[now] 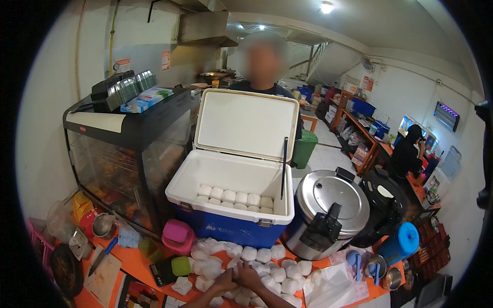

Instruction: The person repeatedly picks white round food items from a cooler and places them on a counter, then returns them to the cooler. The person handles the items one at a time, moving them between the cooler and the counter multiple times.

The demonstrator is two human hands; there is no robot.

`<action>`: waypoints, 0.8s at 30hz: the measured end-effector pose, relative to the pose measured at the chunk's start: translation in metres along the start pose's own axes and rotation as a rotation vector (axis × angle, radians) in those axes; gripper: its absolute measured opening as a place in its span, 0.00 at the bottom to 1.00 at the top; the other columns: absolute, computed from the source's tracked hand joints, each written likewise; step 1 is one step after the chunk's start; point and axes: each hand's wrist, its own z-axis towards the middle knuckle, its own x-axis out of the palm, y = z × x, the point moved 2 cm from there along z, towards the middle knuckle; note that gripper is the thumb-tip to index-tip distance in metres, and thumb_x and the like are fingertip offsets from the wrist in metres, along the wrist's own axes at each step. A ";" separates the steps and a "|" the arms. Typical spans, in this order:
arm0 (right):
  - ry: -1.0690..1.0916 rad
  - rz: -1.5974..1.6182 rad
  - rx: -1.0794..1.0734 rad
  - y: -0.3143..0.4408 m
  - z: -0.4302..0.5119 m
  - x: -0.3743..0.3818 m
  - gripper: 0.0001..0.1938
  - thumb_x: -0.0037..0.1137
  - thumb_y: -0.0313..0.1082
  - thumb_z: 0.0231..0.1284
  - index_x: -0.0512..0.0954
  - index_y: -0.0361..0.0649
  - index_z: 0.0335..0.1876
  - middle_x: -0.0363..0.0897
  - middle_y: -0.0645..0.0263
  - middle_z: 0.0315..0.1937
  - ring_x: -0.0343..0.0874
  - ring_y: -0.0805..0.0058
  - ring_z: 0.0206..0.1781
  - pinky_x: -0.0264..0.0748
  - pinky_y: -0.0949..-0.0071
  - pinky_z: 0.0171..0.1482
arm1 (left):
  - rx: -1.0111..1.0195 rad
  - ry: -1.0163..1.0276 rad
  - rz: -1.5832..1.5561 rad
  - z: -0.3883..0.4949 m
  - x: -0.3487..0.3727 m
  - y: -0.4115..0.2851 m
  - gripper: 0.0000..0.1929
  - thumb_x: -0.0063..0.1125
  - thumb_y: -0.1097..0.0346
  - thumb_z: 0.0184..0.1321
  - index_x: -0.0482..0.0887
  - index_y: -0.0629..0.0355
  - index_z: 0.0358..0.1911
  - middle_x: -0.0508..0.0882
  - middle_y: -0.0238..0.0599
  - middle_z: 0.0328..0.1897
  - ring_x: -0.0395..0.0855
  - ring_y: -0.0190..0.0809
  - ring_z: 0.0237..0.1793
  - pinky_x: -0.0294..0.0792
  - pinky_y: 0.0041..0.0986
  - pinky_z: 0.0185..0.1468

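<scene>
My left hand point(226, 281) and my right hand point(248, 276) are close together over a spread of white wrapped bundles point(293, 272) on the orange table point(144, 271). The fingers are bent above one bundle point(234, 263); whether they grip it is hidden by the hands. Just beyond stands a blue and white cooler box point(235, 226) with its lid point(248, 125) raised. Inside it, similar bundles point(229, 196) lie in two visible rows. White wrapping sheets point(327, 287) lie to the right of my hands.
Left are a glass food warmer point(106, 161), a knife point(101, 258) on a cutting board point(102, 275), a pink container point(177, 235) and a black kitchen scale point(161, 273). A large rice cooker point(331, 208) and blue jug point(402, 242) stand right. One person point(262, 82) stands behind the cooler; another point(408, 154) is farther back.
</scene>
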 end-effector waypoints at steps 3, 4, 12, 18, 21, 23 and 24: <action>0.088 0.093 0.119 -0.004 -0.010 -0.012 0.35 0.66 0.52 0.59 0.67 0.33 0.62 0.72 0.35 0.62 0.83 0.36 0.52 0.83 0.48 0.53 | 0.043 -0.110 -0.264 -0.008 0.002 -0.011 0.42 0.67 0.60 0.49 0.66 0.69 0.70 0.79 0.60 0.64 0.79 0.58 0.65 0.74 0.43 0.63; 0.100 0.109 0.124 -0.006 -0.011 -0.017 0.36 0.66 0.52 0.59 0.67 0.33 0.63 0.73 0.35 0.62 0.83 0.36 0.52 0.83 0.48 0.53 | 0.078 -0.099 -0.301 -0.011 0.002 -0.017 0.46 0.67 0.63 0.48 0.63 0.69 0.74 0.78 0.59 0.68 0.77 0.56 0.68 0.73 0.41 0.66; 0.007 0.099 0.034 -0.005 -0.020 -0.029 0.42 0.72 0.45 0.51 0.63 0.38 0.71 0.78 0.40 0.55 0.84 0.37 0.49 0.84 0.48 0.48 | 0.344 -0.387 -0.306 -0.088 -0.125 -0.148 0.13 0.61 0.72 0.66 0.86 0.61 0.53 0.88 0.35 0.49 0.84 0.33 0.44 0.78 0.30 0.49; -0.001 0.006 0.014 0.003 -0.020 -0.011 0.36 0.64 0.43 0.57 0.64 0.38 0.70 0.78 0.41 0.52 0.85 0.41 0.40 0.84 0.49 0.39 | 0.845 -1.319 -0.219 -0.292 -0.292 -0.213 0.23 0.61 0.62 0.69 0.76 0.63 0.64 0.82 0.45 0.59 0.84 0.40 0.52 0.78 0.31 0.58; 0.010 -0.029 0.027 0.004 -0.016 -0.007 0.35 0.63 0.42 0.57 0.65 0.39 0.70 0.77 0.39 0.52 0.85 0.41 0.38 0.84 0.48 0.38 | 0.666 -1.346 -0.118 -0.298 -0.303 -0.192 0.23 0.60 0.62 0.69 0.76 0.63 0.64 0.82 0.45 0.59 0.84 0.40 0.52 0.77 0.31 0.59; 0.015 -0.085 0.049 0.007 -0.016 -0.006 0.34 0.63 0.43 0.58 0.66 0.39 0.69 0.76 0.38 0.54 0.86 0.41 0.39 0.84 0.48 0.39 | 0.551 -1.235 -0.058 -0.266 -0.293 -0.176 0.23 0.60 0.62 0.69 0.76 0.63 0.64 0.81 0.45 0.59 0.84 0.40 0.52 0.77 0.32 0.59; 0.039 -0.056 0.056 0.006 -0.014 -0.006 0.34 0.63 0.47 0.61 0.67 0.40 0.70 0.74 0.37 0.56 0.86 0.41 0.41 0.84 0.46 0.44 | 0.522 -1.173 -0.029 -0.247 -0.288 -0.172 0.23 0.60 0.62 0.69 0.76 0.63 0.64 0.81 0.45 0.59 0.84 0.40 0.52 0.77 0.32 0.59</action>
